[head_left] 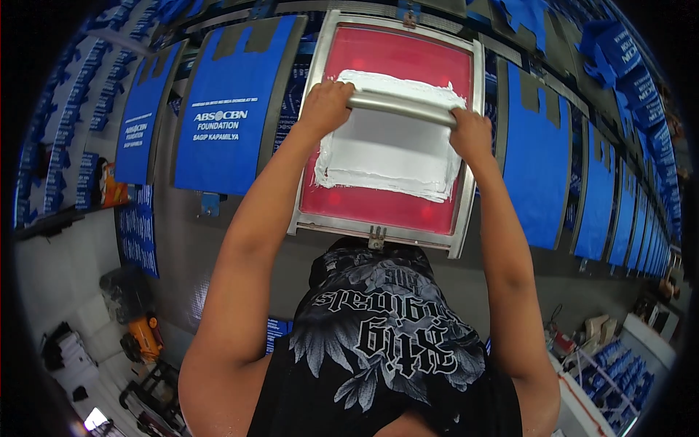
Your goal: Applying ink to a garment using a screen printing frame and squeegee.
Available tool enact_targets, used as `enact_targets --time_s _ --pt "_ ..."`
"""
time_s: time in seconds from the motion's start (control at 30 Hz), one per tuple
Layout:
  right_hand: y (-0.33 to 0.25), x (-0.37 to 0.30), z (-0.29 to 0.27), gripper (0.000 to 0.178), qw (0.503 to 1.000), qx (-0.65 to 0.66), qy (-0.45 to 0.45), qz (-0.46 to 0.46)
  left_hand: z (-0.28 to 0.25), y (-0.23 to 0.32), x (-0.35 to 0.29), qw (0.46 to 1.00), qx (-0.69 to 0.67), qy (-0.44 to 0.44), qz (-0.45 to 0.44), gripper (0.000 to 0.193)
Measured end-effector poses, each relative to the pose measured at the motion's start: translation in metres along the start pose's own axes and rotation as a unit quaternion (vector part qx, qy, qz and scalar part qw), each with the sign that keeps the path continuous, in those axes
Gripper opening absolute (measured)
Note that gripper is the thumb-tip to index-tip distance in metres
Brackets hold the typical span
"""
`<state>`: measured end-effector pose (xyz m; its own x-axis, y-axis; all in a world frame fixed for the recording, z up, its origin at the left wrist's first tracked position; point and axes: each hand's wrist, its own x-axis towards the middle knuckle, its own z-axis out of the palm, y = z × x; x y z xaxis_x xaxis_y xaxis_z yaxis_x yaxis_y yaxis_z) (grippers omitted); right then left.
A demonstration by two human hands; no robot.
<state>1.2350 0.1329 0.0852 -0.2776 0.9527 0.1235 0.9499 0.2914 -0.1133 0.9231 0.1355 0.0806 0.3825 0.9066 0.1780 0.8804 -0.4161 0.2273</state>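
Over white paste (pixel 386 183) — squeegee (pixel 404 107), fingers (pixel 341 89) round both ends

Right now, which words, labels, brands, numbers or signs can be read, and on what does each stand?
Text located, not copied out.
Large blue sheet, left: readable white print.
Next blue sheet leftward: smaller white print, main lines readable.
Black shirt: large pale lettering, upside down.
Upper-right blue pieces: white print, partly readable.
Far-left blue pieces: too small to read.

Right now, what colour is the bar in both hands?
Silvery grey; the bar shows best in the head view.
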Motion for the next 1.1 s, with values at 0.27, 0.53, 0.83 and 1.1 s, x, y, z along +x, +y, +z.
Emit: enact_targets --time_s 0.27,0.53,0.83,1.1 --pt "-0.039 -0.099 -0.006 0.038 0.994 0.044 -0.103 -0.01 0.0 0.03 -0.104 0.996 -0.052 -0.073 -0.027 0.041" --pt "-0.031 -0.106 0.016 0.035 0.997 0.024 -0.068 -0.028 0.022 0.037 -0.113 0.994 -0.081 -0.023 -0.077 0.028" --pt "0.001 0.015 -0.012 0.04 0.975 -0.03 -0.218 0.01 -0.02 0.002 0.014 0.961 -0.059 -0.22 -0.155 0.03" --pt "-0.023 -0.092 0.015 0.033 0.992 0.026 -0.127 -0.001 0.007 0.033 -0.079 0.983 -0.078 -0.127 -0.111 0.038"
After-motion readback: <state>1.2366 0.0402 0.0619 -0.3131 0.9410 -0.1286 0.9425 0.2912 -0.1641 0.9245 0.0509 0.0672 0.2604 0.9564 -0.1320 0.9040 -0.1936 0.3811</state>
